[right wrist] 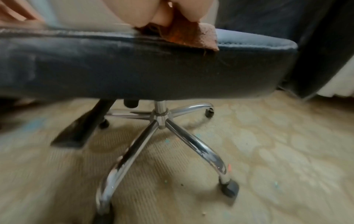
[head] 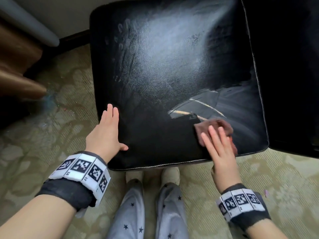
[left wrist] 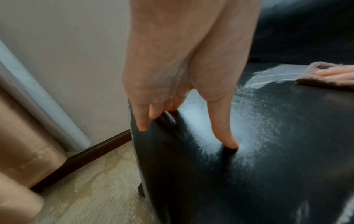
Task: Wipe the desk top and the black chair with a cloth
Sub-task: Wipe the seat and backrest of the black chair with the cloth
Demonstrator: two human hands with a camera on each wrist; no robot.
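The black chair's seat [head: 164, 69] fills the head view, dusty grey across its middle, with a darker wiped band near the front right. A brown cloth [head: 222, 125] lies flat on the seat's front right part under my right hand [head: 219, 144], whose straight fingers press it down. One corner of the cloth [right wrist: 191, 37] hangs over the seat's front edge [right wrist: 134, 65]. My left hand [head: 108, 131] rests flat on the seat's front left edge, fingers straight, thumb spread. In the left wrist view its fingers [left wrist: 141, 119] lie along the seat's side edge, with the cloth [left wrist: 325, 75] far right.
The chair's dark backrest [head: 284, 66] stands at the right. Under the seat are a chrome star base [right wrist: 161, 121] and castors [right wrist: 229, 188] on patterned beige carpet [head: 51, 126]. A brown curtain [head: 15, 66] and a wall with a dark skirting board [left wrist: 82, 159] lie left. My feet stand at the seat's front.
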